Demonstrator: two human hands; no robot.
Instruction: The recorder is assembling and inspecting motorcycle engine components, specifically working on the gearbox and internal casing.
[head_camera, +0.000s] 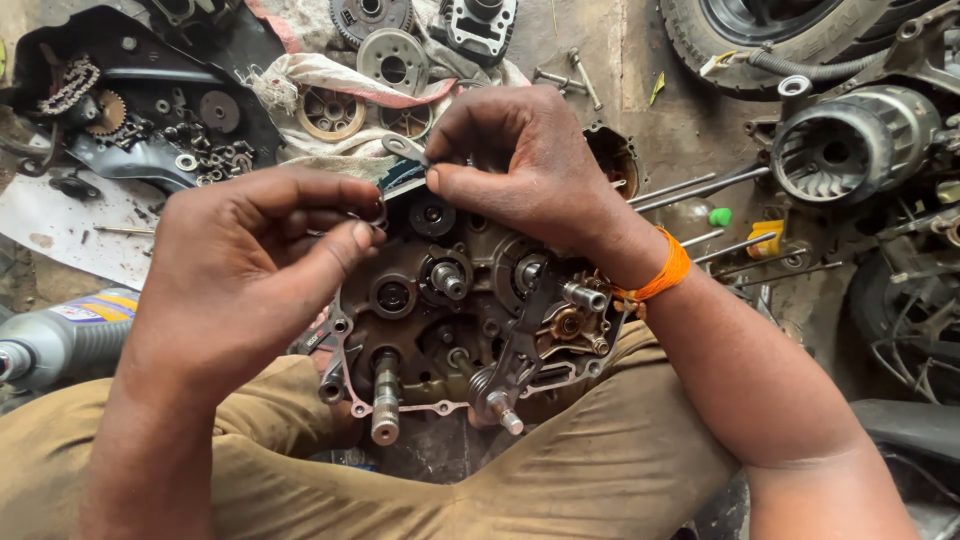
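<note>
engine case (450, 300) on grimy workshop floor (640, 110)

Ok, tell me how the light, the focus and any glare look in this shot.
Head view: soft, even daylight, no hard shadows; the engine case and both hands, left hand and right hand, are sharp; faint shine on the splined shaft; the bottle at the left edge looks slightly soft.

Both forearms bare, no sleeves, no gloves; right hand (520, 165) wrist carries an orange thread band (662, 274), knotted; left hand (250, 270) wrist plain; khaki-brown trousers (560, 470), creased, grease-smudged.
</note>
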